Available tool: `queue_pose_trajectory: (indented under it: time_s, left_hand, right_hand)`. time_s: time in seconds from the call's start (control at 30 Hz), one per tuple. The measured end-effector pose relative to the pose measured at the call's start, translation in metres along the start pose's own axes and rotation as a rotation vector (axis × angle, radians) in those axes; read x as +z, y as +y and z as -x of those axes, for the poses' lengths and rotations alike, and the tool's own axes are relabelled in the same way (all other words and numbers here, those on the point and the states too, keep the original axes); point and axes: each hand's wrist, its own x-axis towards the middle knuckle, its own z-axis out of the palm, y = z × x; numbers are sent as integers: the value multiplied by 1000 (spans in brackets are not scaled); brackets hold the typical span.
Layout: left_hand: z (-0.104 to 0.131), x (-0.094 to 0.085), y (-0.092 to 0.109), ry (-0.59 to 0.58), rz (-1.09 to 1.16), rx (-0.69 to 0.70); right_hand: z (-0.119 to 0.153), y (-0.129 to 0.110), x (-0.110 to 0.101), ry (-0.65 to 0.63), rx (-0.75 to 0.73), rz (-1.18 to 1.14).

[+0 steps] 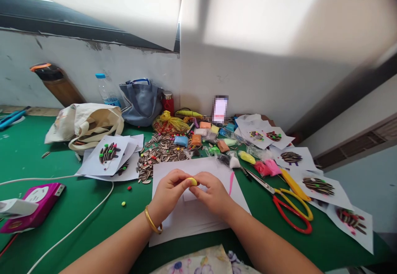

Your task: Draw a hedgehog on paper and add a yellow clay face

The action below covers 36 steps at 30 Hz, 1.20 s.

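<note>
A small lump of yellow modelling clay (192,181) is pinched between my two hands above a stack of white paper (167,230). The thumb and forefinger of my left hand (167,193) close on it from the left. From the other side, the fingertips of my right hand (214,193) press against the same lump. A smaller white sheet lies beneath my fingers, partly covered by them. Beside my right hand, a pink strip (231,182) rests on the paper. Striped sunflower seeds (163,154) are heaped just beyond the stack.
Scissors (274,191) and a yellow-handled tool (294,184) lie right of the paper. Packets of coloured clay (247,157) spread behind it. Seed-decorated cards (318,186) line the right edge; more cards (113,154) lie left. A white cable (89,214) runs to a magenta power strip (40,203).
</note>
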Motion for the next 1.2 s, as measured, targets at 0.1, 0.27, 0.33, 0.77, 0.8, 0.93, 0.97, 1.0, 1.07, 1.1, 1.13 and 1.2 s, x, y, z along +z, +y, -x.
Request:
queue_pose_trajectory:
  time_s: [0.1, 0.27, 0.33, 0.77, 0.8, 0.93, 0.97, 1.0, 1.07, 1.1, 1.13, 1.2]
  left_hand:
    - [0, 1, -2, 13, 0, 22]
    - [1, 1, -3, 16, -103, 121]
    - [1, 1, -3, 34, -78, 88]
    - [2, -1, 0, 13, -132, 110]
    - [2, -1, 0, 13, -117, 110]
    - [3, 1, 0, -3, -137, 134]
    - [4, 1, 0, -10, -153, 134]
    - [4, 1, 1, -19, -164, 128]
    - [4, 0, 4, 2, -132, 112]
    - [4, 0, 5, 8, -97, 106]
    - [3, 0, 5, 16, -65, 105]
    - [3, 0, 6, 34, -34, 116]
  right_hand:
    - [-1, 2, 1, 26, 29, 48]
    - [0, 2, 2, 48, 36, 128]
    - [0, 0, 1, 56, 37, 75]
    - [2, -3, -1, 43, 25, -14]
    - [2, -2, -1, 41, 25, -25]
    - [2, 0, 0, 51, 21, 68]
    - [2, 0, 0, 55, 17, 91]
    - [2, 0, 1, 61, 15, 98]
    - [2, -2, 0, 61, 12, 54]
    - [2, -3, 0, 54, 9, 15]
    - [2, -4, -1, 51, 5, -22]
    - [1, -6, -2, 59, -2, -62]
